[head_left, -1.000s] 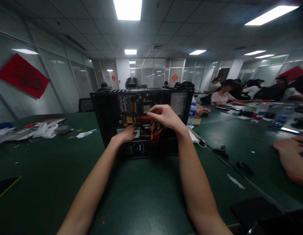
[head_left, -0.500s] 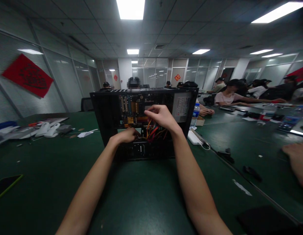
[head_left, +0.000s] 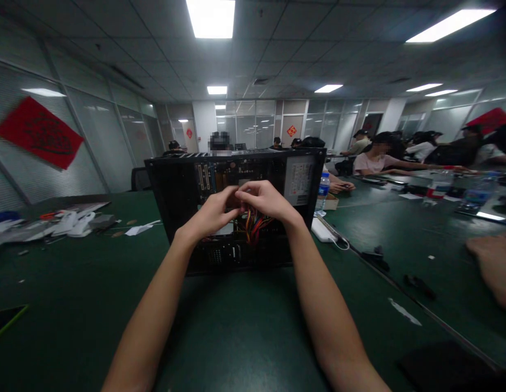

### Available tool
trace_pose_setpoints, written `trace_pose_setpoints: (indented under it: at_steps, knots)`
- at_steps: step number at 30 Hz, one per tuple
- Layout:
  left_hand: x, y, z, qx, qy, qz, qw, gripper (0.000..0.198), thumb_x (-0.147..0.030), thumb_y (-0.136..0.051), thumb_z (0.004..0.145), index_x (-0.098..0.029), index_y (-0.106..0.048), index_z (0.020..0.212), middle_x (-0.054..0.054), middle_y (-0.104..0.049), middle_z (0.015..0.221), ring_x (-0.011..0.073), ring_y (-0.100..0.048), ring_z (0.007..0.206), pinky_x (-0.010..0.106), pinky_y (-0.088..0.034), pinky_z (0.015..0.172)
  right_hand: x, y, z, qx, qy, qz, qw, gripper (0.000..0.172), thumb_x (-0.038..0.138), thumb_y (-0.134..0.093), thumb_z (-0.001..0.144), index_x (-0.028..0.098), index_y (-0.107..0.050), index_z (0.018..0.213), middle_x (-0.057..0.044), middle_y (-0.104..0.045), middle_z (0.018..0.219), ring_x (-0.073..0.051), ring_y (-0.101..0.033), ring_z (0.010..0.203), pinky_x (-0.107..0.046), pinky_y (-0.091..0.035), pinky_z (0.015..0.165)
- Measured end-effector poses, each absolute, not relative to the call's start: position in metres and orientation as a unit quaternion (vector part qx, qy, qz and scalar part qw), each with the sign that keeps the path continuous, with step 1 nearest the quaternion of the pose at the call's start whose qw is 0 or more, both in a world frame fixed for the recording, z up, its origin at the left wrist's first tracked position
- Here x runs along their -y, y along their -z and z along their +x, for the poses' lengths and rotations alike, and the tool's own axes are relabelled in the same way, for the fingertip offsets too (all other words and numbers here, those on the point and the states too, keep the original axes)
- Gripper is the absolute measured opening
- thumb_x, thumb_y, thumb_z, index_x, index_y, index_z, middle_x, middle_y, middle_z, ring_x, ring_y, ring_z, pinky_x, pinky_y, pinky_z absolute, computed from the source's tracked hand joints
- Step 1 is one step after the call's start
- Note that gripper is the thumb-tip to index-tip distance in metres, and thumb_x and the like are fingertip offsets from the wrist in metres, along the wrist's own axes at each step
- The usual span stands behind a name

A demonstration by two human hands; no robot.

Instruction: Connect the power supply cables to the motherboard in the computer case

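An open black computer case point(head_left: 175, 190) stands on the green table point(head_left: 85, 288) in front of me, its motherboard and a silver power supply point(head_left: 298, 179) showing. Both my hands reach into it. My left hand point(head_left: 212, 213) and my right hand point(head_left: 264, 200) meet in front of the motherboard, fingers pinched together on something small that I cannot make out. A bundle of red, orange and yellow cables point(head_left: 255, 226) hangs just under my right hand.
White papers and small parts point(head_left: 73, 223) lie at the far left. A water bottle point(head_left: 323, 189) and a white power strip point(head_left: 324, 231) sit right of the case. Another person's arm point(head_left: 493, 267) rests at the right edge. Several people sit at the far right.
My left hand has risen from the lower part of the case to meet my right hand at the motherboard. The right hand has stayed about where it was.
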State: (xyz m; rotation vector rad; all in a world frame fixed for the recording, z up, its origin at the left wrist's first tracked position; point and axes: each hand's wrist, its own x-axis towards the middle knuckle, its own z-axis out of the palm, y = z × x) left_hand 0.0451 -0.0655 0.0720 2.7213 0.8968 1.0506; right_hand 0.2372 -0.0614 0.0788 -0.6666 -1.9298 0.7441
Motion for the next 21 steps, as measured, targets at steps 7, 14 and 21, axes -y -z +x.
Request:
trace_pose_setpoints:
  at_steps: [7, 14, 21]
  knots:
    - [0.075, -0.076, 0.049, -0.254, -0.374, 0.889, -0.073, 0.067, -0.017, -0.070, 0.083, -0.021, -0.043, 0.145, 0.011, -0.057, 0.139, 0.0248, -0.057, 0.128, 0.040, -0.047, 0.110, 0.061, -0.078, 0.238, 0.782, -0.266, -0.254, 0.503, 0.028, 0.042, -0.060, 0.087, 0.017, -0.064, 0.077, -0.003, -0.067, 0.077, -0.015, -0.061, 0.071, -0.029, -0.048, 0.069]
    - [0.072, -0.063, 0.043, -0.251, -0.382, 0.870, -0.185, 0.059, -0.016, -0.067, 0.086, -0.023, -0.045, 0.140, 0.011, -0.055, 0.135, 0.0247, -0.058, 0.123, 0.040, -0.051, 0.104, 0.059, -0.076, 0.233, 0.764, -0.214, -0.283, 0.538, 0.027, 0.041, -0.055, 0.090, 0.017, -0.063, 0.081, -0.003, -0.066, 0.081, -0.016, -0.059, 0.078, -0.028, -0.047, 0.072]
    - [0.076, -0.067, 0.041, -0.263, -0.351, 0.874, -0.209, 0.033, -0.020, -0.064, 0.090, -0.019, -0.055, 0.121, 0.008, -0.065, 0.113, 0.0218, -0.065, 0.104, 0.034, -0.052, 0.091, 0.077, -0.081, 0.242, 0.759, -0.256, -0.322, 0.504, 0.029, 0.046, -0.057, 0.091, 0.018, -0.063, 0.092, -0.004, -0.066, 0.091, -0.015, -0.058, 0.080, -0.024, -0.048, 0.064]
